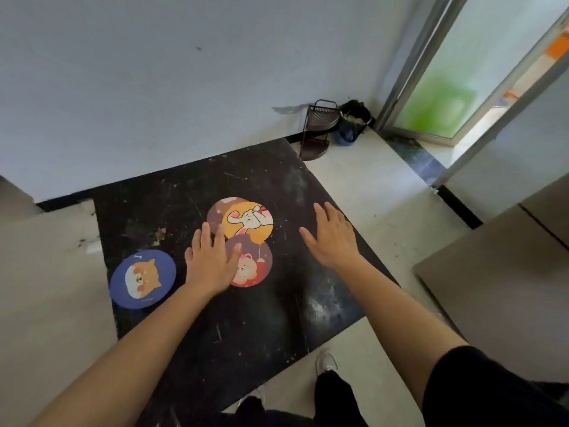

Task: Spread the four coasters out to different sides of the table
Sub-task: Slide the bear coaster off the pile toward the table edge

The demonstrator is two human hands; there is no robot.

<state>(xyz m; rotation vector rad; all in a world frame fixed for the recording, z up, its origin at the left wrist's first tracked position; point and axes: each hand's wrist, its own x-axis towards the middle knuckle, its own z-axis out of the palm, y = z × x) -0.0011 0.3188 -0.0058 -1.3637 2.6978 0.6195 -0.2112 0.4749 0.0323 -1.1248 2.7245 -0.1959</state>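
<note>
A blue coaster with a dog picture (142, 278) lies alone near the left edge of the black table (246, 318). Three coasters overlap in the middle: an orange rabbit coaster (248, 224) on top, a brown coaster (217, 211) mostly hidden under it, and a purple-and-red bear coaster (254, 262) just in front. My left hand (211, 260) lies flat with its fingers apart, its thumb side covering the left part of the bear coaster. My right hand (331, 235) hovers open over bare table to the right of the pile, touching no coaster.
A white wall runs behind the table. A dark wire corner rack (318, 131) and a dark bucket (352, 121) stand on the floor at the back right, beside a glass door. Pale floor surrounds the table, and a beige cabinet (508, 272) is at right.
</note>
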